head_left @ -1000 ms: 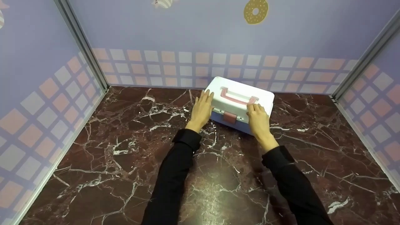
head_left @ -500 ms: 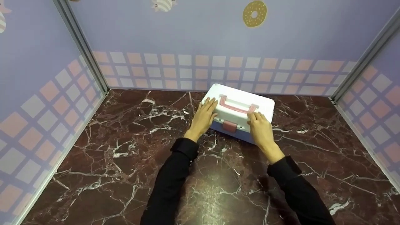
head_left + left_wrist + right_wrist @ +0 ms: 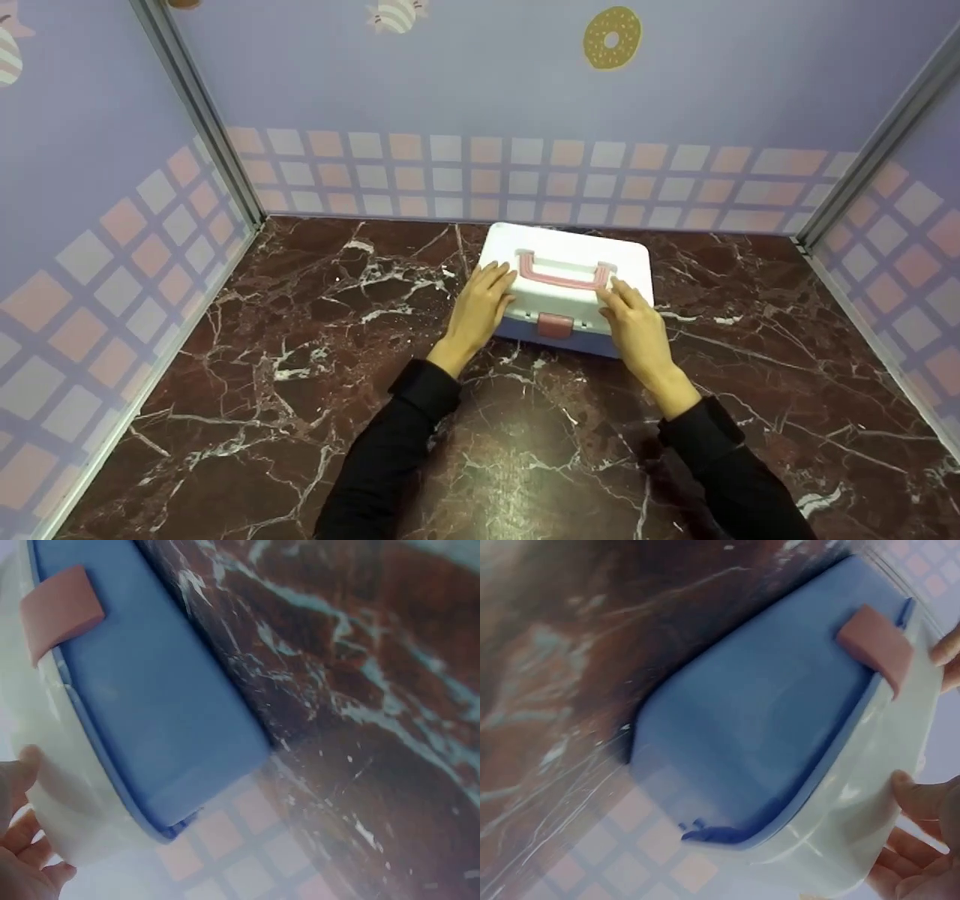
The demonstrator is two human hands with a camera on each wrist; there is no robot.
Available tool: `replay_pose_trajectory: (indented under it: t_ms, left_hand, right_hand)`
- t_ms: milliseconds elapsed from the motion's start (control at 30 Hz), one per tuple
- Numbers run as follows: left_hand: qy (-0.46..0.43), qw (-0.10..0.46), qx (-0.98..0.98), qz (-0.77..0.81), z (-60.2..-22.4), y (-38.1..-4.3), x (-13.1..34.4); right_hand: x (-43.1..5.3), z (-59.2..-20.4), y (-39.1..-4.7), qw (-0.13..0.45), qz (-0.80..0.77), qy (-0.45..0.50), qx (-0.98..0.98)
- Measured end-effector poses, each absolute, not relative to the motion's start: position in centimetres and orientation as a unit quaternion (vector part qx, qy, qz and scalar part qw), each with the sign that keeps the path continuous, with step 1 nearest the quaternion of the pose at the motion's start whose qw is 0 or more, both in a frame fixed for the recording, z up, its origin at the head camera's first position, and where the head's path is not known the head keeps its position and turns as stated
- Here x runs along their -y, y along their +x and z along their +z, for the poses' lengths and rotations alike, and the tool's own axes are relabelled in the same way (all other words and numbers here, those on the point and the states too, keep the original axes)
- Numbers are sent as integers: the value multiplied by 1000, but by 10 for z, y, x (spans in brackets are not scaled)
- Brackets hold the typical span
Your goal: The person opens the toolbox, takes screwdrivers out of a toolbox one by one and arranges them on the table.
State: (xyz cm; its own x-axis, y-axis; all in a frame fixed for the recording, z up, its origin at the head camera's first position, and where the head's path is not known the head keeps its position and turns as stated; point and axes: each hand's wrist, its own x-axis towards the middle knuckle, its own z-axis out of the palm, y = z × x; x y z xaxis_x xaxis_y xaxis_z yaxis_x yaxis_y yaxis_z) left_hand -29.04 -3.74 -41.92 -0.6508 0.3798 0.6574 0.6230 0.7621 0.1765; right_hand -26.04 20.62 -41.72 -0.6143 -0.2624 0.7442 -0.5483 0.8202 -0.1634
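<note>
A storage box with a white lid [image 3: 574, 251] and a blue base [image 3: 517, 331] stands on the dark marbled surface. A pink handle [image 3: 561, 281] lies folded on the lid, and a pink latch [image 3: 556, 325] shows on the front. My left hand [image 3: 477, 309] rests over the lid's front left corner, thumb at the front face. On the other side, my right hand [image 3: 641, 330] touches the front right part of the lid near the handle's end. Both wrist views show a thumb against the white lid [image 3: 71, 780] above the blue front [image 3: 757, 697]. The box's inside is hidden.
Lavender panels with pink and white checks [image 3: 442, 176] enclose the back and both sides. Grey metal posts [image 3: 217, 142] stand at the back corners. The brown, white-veined surface [image 3: 285, 420] spreads in front of and beside the box.
The box has slid a little nearer and turned, so its front faces me more squarely. Both hands have moved along with it, and my right fingers have spread slightly. The latch stays fastened.
</note>
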Motion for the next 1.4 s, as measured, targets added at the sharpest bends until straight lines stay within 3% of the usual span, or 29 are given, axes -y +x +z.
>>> replay_pose_trajectory:
  t_ms: [233, 667, 833, 1000, 1167, 1300, 1400]
  left_hand:
    - [-266, 345, 888, -148, -414, -261, 34]
    - [-264, 414, 871, -8, -409, -202, 6]
    - [-278, 446, 851, 22, -410, -187, -6]
    - [-297, 443, 845, 35, -410, -177, -9]
    - [-321, 395, 860, -36, -403, -179, -3]
    - [-339, 337, 863, -162, -396, -193, 8]
    - [-321, 302, 866, -235, -391, -212, 20]
  right_hand:
    - [-220, -419, -259, 374, 227, 275, 856]
    - [-266, -412, -281, 300, 282, 401, 819]
    - [-278, -412, -285, 283, 294, 408, 817]
    - [-276, -417, -278, 297, 313, 369, 824]
    - [-261, -416, -258, 314, 348, 228, 853]
    - [-244, -409, -239, 283, 362, 125, 879]
    - [-233, -405, -229, 223, 389, 101, 888]
